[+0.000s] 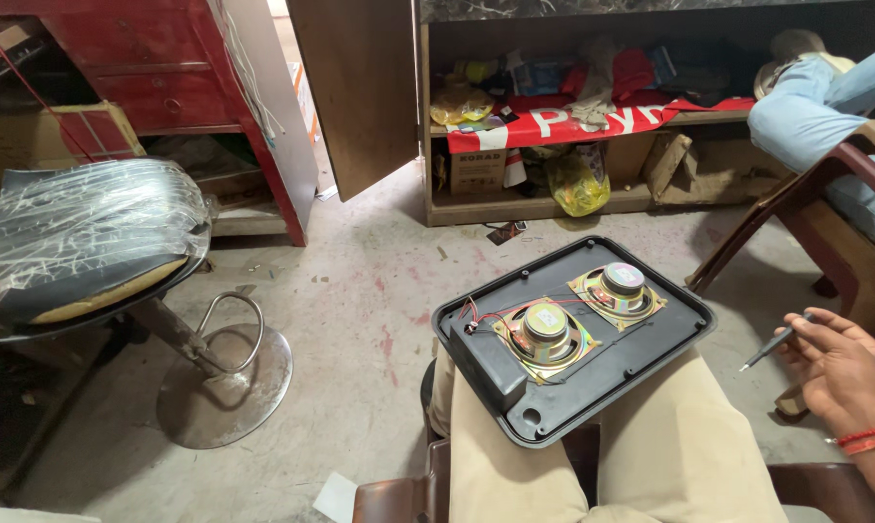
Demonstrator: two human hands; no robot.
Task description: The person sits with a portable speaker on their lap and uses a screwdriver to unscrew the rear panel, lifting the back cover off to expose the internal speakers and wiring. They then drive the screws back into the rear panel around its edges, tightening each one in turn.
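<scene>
A plastic-wrapped stool (89, 242) stands at left; a cardboard box (476, 171) and yellow bag (578, 184) sit on the lower shelf. The black speaker panel (573, 334) rests on the lap. The right hand (840, 363) pinches a slim screwdriver (775, 342) between curled fingers.

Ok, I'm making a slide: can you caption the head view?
Black speaker panel with two speakers resting on the person's lap, right hand holding a thin screwdriver beside it.

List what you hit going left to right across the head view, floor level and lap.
Plastic-wrapped stool → stool's round metal base → black speaker panel on the lap → thin tool → right hand.
</scene>
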